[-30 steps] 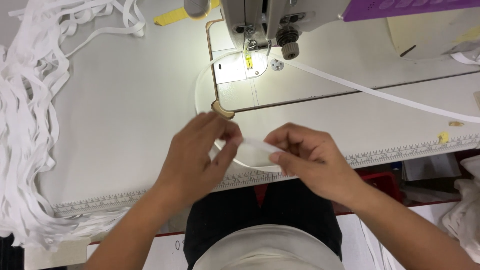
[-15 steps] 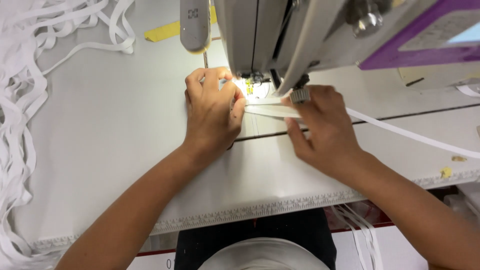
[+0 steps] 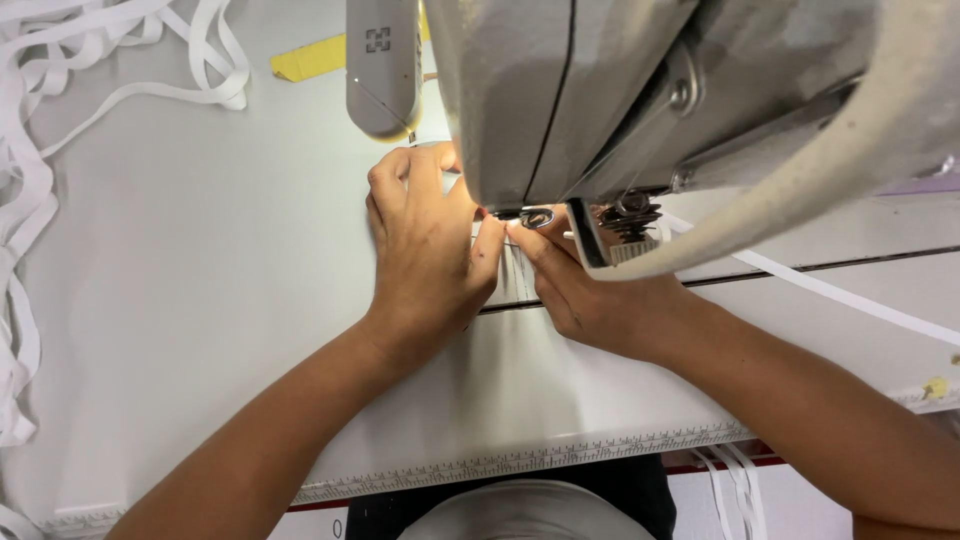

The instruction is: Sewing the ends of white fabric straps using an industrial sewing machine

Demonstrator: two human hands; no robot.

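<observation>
Pinching at a small white strip end (image 3: 512, 262) directly beneath the sewing machine head (image 3: 640, 90), left hand (image 3: 425, 255) knuckles-up on the worktop (image 3: 200, 300), fingers curled and thumb tip pressed toward the right hand's fingertips. Right hand (image 3: 585, 290) meeting it from the other side of the machine head, index finger and thumb drawn together at the same spot, just below the presser foot (image 3: 535, 215). Hard to tell exactly how much of the strip sits between the fingers, since the machine head covers most of that area; only a short pale bit showing between the two thumbs, lying flat on the bed under the needle area.

Running away from the machine head toward the right edge, a long white elastic band (image 3: 850, 295) stretched flat across the worktop. Hanging beside the machine head on its left, a grey rounded lamp housing (image 3: 382, 70), just above the left hand's knuckles. Behind that, further from the machine head, a yellow tape strip (image 3: 310, 58) stuck to the worktop. Far left of the machine head, a loose tangle of white bands (image 3: 40, 160) spilling over the worktop's edge. Along the near edge, below the machine head, a printed ruler strip (image 3: 520, 460). Near the right corner, well apart from the machine head, a small yellow scrap (image 3: 935, 387).
</observation>
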